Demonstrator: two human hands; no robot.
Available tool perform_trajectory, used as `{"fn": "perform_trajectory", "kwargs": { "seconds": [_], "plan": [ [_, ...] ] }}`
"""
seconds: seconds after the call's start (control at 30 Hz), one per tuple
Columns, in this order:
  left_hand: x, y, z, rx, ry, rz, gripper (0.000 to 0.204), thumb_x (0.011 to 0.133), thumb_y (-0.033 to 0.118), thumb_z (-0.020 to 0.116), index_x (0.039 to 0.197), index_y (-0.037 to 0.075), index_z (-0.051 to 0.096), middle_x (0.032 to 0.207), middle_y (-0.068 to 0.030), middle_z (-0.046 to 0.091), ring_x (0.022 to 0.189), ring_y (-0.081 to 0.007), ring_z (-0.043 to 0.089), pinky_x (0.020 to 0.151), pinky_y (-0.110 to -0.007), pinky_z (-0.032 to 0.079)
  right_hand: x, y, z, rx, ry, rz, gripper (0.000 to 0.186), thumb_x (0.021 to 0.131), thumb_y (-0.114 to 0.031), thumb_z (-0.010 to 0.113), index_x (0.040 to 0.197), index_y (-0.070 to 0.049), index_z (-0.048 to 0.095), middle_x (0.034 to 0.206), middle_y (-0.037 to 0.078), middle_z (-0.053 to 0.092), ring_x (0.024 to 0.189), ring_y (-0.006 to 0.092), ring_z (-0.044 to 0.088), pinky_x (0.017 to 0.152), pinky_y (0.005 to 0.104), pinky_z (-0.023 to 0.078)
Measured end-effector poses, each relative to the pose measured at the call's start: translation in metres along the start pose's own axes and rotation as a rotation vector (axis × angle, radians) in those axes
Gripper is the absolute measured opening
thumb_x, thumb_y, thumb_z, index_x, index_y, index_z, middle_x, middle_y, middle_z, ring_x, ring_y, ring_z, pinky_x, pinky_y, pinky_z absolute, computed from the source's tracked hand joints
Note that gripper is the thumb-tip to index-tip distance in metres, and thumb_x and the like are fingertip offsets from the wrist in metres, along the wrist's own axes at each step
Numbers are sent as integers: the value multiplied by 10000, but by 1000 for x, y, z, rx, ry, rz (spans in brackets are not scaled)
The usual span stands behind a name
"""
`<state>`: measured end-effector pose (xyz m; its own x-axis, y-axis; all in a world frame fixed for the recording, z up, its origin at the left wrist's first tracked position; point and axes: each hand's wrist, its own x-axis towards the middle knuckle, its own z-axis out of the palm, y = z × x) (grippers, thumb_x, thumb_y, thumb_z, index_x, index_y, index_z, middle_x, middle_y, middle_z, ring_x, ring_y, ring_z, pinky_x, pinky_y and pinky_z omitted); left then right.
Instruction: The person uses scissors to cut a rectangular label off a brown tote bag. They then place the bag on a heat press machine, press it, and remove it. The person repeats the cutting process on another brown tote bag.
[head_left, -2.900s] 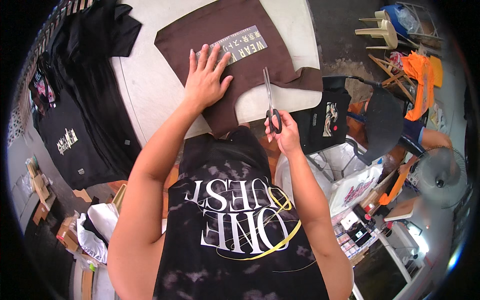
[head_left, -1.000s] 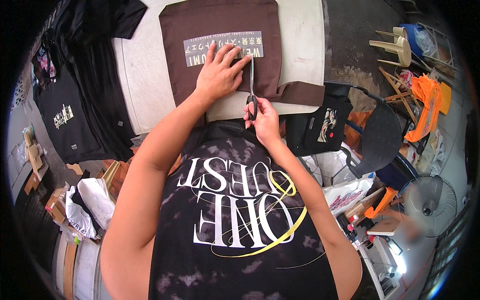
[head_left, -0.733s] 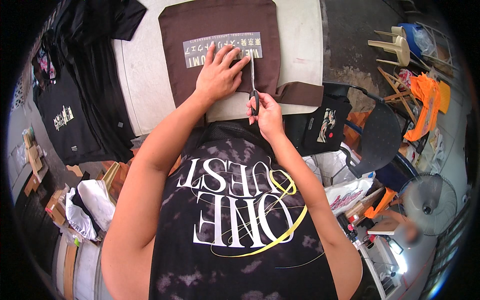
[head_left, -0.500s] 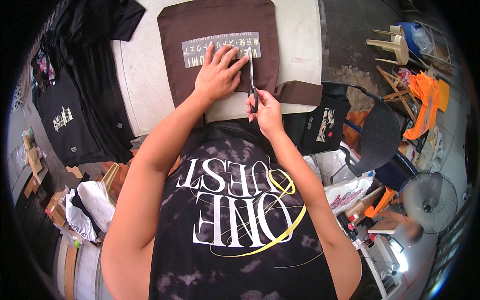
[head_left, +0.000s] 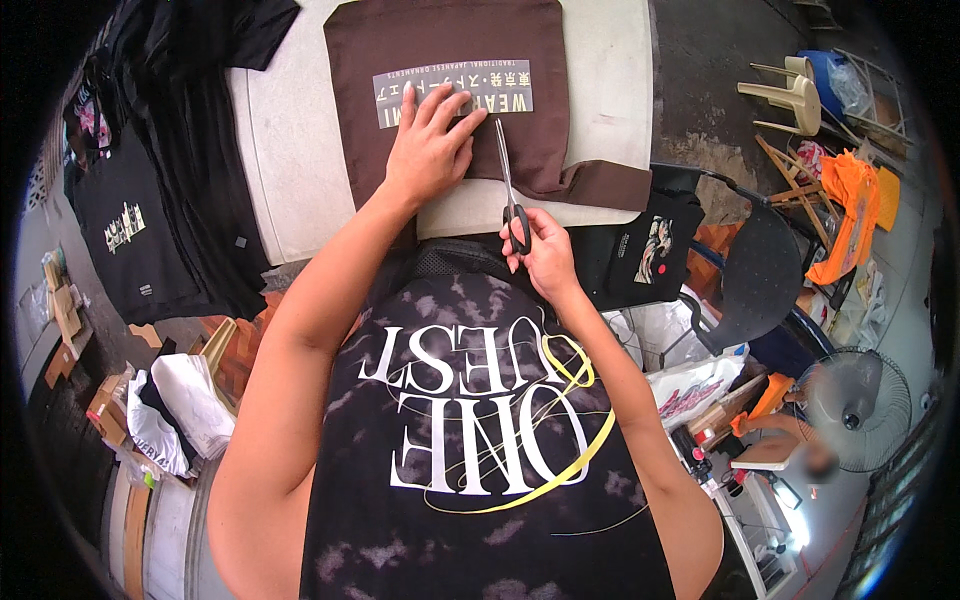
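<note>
A brown cloth piece (head_left: 450,37) lies on a pale, light-topped table, with a strip-like flap folded out at its near right corner. On it is a greyish film strip (head_left: 505,80) bearing pale lettering. My left hand (head_left: 430,150) rests flat on cloth and film, fingers spread, covering part of the lettering. Black-handled scissors (head_left: 517,228) are gripped in my right hand (head_left: 545,255) at the table's near edge. Their blades look closed together and point away from me, the tip just short of the film's near edge.
Black printed shirts (head_left: 135,235) hang over the table's left side. Another folded black shirt (head_left: 650,245) lies by a black chair (head_left: 750,270) on the right. Farther right are a cream stool (head_left: 790,100), orange cloth (head_left: 845,215), a fan (head_left: 855,410) and another person (head_left: 785,445).
My right hand has drawn the scissors back toward me, so their tip has left the film. My left hand has shifted slightly left on the film.
</note>
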<state>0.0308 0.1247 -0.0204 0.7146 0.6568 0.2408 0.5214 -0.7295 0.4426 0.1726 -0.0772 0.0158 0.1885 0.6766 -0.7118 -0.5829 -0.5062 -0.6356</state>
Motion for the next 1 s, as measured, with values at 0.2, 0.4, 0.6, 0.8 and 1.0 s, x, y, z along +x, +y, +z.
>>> {"fn": "perform_trajectory", "kwargs": {
  "seconds": [0.2,0.4,0.6,0.8,1.0],
  "plan": [
    [0,0,4,86,-12,27,554,829,183,669,1370,273,591,1364,-65,527,1373,-300,414,1172,-644,224,8,2,13,42,3,-50,316,980,-191,669,1195,22,581,897,76,639,676,117,616,478,240,493],
    [0,0,5,120,-38,30,571,832,197,665,1389,281,571,1380,-65,507,1377,-301,397,1174,-654,207,11,8,19,-14,42,-61,321,994,-203,656,1212,20,577,898,67,630,677,112,614,478,236,492],
    [1,2,2,122,-64,27,571,832,201,660,1389,280,568,1381,-66,504,1385,-302,388,1174,-660,193,20,8,23,8,41,-94,314,1001,-193,645,1225,16,578,910,69,635,680,112,613,486,239,494],
    [1,2,2,124,-61,26,570,831,202,656,1389,279,568,1375,-68,508,1388,-304,389,1171,-660,192,31,0,24,-23,37,-112,329,998,-186,648,1251,13,580,919,70,640,685,113,615,481,240,494],
    [1,2,2,119,-70,16,569,830,194,654,1388,273,571,1377,-70,510,1392,-306,389,1177,-657,187,36,-10,25,-73,44,-98,303,984,-175,662,1211,11,585,910,71,636,685,118,614,479,238,497]
  ]
}}
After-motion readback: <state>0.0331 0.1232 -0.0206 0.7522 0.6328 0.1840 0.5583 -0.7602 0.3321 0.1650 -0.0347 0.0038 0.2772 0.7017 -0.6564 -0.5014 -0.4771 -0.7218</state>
